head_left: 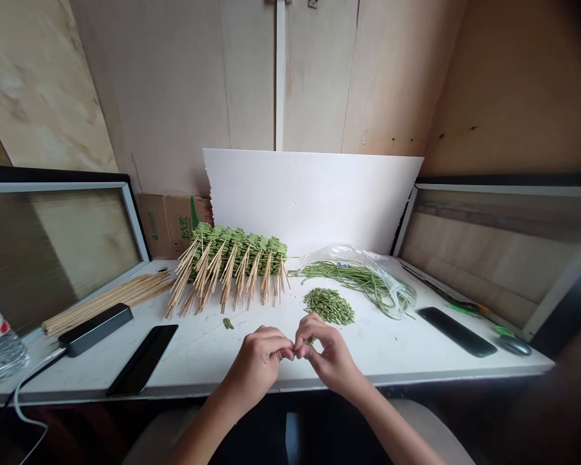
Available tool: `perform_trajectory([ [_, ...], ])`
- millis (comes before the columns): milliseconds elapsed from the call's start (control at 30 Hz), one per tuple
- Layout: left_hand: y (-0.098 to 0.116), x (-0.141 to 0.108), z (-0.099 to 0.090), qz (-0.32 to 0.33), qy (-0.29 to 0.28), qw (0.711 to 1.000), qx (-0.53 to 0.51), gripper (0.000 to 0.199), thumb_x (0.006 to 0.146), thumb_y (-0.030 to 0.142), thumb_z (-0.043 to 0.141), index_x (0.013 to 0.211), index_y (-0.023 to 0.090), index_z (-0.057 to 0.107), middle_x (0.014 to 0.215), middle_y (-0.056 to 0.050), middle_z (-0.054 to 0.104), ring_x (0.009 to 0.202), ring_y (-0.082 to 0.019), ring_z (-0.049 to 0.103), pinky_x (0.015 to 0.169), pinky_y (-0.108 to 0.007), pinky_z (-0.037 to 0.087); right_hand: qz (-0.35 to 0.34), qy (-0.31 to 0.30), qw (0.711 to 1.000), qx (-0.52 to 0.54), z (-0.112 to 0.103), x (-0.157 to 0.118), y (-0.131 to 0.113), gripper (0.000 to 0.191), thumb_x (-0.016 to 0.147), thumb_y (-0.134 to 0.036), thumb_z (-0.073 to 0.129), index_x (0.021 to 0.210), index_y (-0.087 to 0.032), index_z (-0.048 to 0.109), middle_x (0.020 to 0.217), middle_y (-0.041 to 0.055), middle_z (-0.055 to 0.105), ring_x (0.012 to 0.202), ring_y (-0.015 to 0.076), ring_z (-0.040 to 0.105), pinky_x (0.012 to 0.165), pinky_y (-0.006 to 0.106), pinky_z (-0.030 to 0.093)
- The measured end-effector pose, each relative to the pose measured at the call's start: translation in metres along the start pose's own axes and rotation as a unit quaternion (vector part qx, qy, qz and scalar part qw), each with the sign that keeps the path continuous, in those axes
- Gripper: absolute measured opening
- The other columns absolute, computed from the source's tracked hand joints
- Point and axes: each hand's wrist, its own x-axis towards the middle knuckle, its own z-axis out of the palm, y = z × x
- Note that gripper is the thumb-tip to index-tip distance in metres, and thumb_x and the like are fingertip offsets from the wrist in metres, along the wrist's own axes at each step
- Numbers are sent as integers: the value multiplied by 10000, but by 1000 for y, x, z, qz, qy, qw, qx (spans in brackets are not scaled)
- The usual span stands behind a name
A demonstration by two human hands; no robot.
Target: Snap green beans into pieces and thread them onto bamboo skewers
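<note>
My left hand [259, 356] and my right hand [328, 352] meet over the table's front part, fingertips pinched together. A small bit of green bean [295, 352] shows between the touching fingertips, mostly hidden by them. Just beyond my right hand lies a heap of cut green bean pieces [330, 305]. Past my left hand, a few bean pieces [228, 323] lie close together, near a thin skewer on the white surface. Farther back, bundles of skewered beans [242, 252] are stacked, their bare stick ends fanning toward me.
Long uncut beans [348, 276] lie partly under a clear plastic bag [390, 278]. Bare skewers [121, 296], a black box [95, 328], a phone [142, 359] and a water bottle [0, 349] are left. A dark slab [456, 331] and a mouse [514, 345] sit right. A white board [314, 200] stands behind.
</note>
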Motion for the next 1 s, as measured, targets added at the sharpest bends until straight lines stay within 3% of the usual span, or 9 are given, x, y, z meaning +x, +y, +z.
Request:
perform_trajectory([
  [133, 5, 2, 1, -39, -10, 997, -65, 274, 838, -24, 610, 705, 172, 749, 721, -31, 739, 678, -150, 675, 651, -234, 498, 31, -28, 993, 110, -1, 0, 7, 308, 907, -525, 710, 792, -239, 724, 742, 41, 640, 820, 229, 543, 827, 389, 426],
  [333, 8, 3, 5, -62, -27, 992, -110, 298, 819, -24, 579, 680, 169, 759, 685, -30, 731, 658, -139, 663, 643, -221, 502, 68, -67, 971, 218, 0, -3, 26, 276, 850, -483, 793, 773, -225, 732, 748, 37, 617, 812, 211, 537, 796, 368, 432],
  [467, -2, 5, -1, -96, -19, 981, -169, 288, 792, -23, 555, 701, 151, 766, 691, -43, 713, 618, -130, 630, 587, -215, 496, 110, -10, 955, 274, -6, -4, 45, 390, 806, -591, 787, 713, -230, 671, 715, 8, 565, 705, 183, 513, 672, 328, 429],
  [533, -9, 7, -8, -120, -6, 972, -201, 231, 838, 47, 587, 764, 143, 784, 727, -55, 708, 599, -124, 604, 554, -215, 492, 138, 32, 970, 198, -15, -2, 57, 388, 803, -611, 774, 755, -232, 706, 722, 18, 604, 684, 188, 530, 638, 322, 424],
  [600, -15, 9, -14, -146, 10, 968, -203, 185, 901, 159, 624, 847, 146, 801, 771, -63, 704, 598, -118, 580, 545, -218, 488, 161, 50, 985, 25, -27, -2, 69, 340, 828, -568, 764, 818, -229, 768, 799, 61, 692, 768, 231, 588, 694, 351, 447],
  [667, -18, 9, -17, -165, 25, 970, -178, 205, 947, 265, 636, 920, 156, 808, 800, -63, 696, 601, -110, 556, 557, -222, 482, 172, 64, 971, -152, -36, -4, 81, 317, 871, -535, 718, 841, -231, 802, 851, 87, 742, 845, 272, 613, 803, 403, 454],
  [733, -20, 9, -17, -173, 28, 973, -150, 245, 974, 334, 628, 975, 168, 808, 821, -59, 687, 607, -107, 542, 583, -231, 485, 185, 72, 945, -260, -41, -8, 94, 331, 910, -514, 660, 853, -227, 815, 867, 97, 761, 878, 298, 622, 872, 437, 442],
  [867, -20, 8, -15, -182, 7, 973, -140, 302, 999, 403, 600, 1039, 183, 802, 867, -62, 682, 628, -116, 554, 630, -257, 508, 200, 46, 919, -336, -42, -18, 112, 419, 959, -530, 563, 847, -220, 820, 867, 106, 774, 920, 317, 633, 907, 428, 438],
  [1000, -20, 8, -15, -179, -5, 975, -127, 307, 994, 416, 607, 1054, 194, 809, 943, -76, 670, 674, -132, 593, 666, -277, 515, 247, 39, 919, -306, -43, -18, 115, 635, 1013, -620, 373, 821, -190, 799, 821, 123, 777, 909, 317, 660, 832, 388, 471],
])
